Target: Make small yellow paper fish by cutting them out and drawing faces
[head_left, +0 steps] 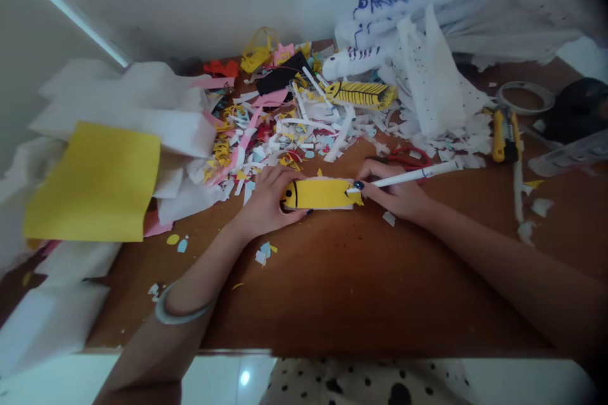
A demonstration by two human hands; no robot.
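A yellow paper fish (323, 193) with a white layer under it lies at the middle of the table. Black marks form an eye and a curved line at its left end, and its right end is cut like a tail. My left hand (274, 197) grips the fish's left end between thumb and fingers. My right hand (392, 190) is closed round a slim white marker pen (413, 175), whose tip meets the tail end. Just behind the right hand lie red-handled scissors (411, 155), partly hidden.
Paper scraps (285, 130) are heaped behind the hands. A yellow sheet (95, 183) rests on white foam blocks (156, 126) at left. A striped yellow fish (358, 93) lies at the back. A utility knife (505, 133) and a tape roll (526, 98) are at right.
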